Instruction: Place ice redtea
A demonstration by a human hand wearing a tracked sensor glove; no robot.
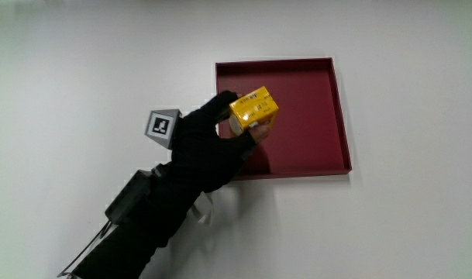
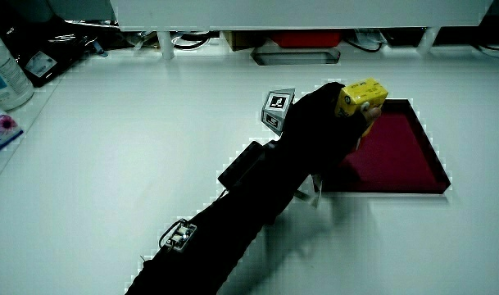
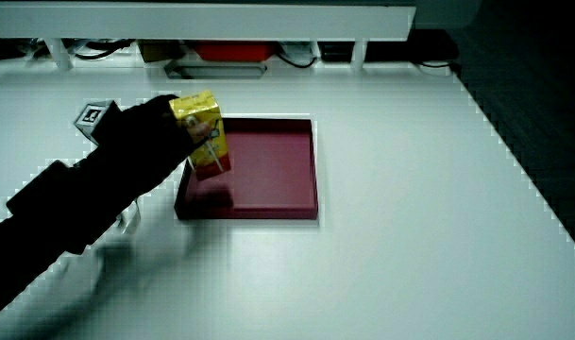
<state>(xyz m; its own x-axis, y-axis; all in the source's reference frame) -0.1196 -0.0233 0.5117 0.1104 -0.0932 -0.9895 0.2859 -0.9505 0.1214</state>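
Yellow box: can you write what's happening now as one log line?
hand: shut on yellow box | box: over red tray, upright, whether it touches the tray unclear | release: not yet

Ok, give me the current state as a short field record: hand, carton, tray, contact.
hand: the hand is over the tray's edge nearest the person, fingers closed on the carton
carton: yellow drink carton, upright in a side view, held over the tray
tray: dark red tray, shallow, nothing lying in it
contact: cannot tell whether the carton touches the tray floor
table: white table
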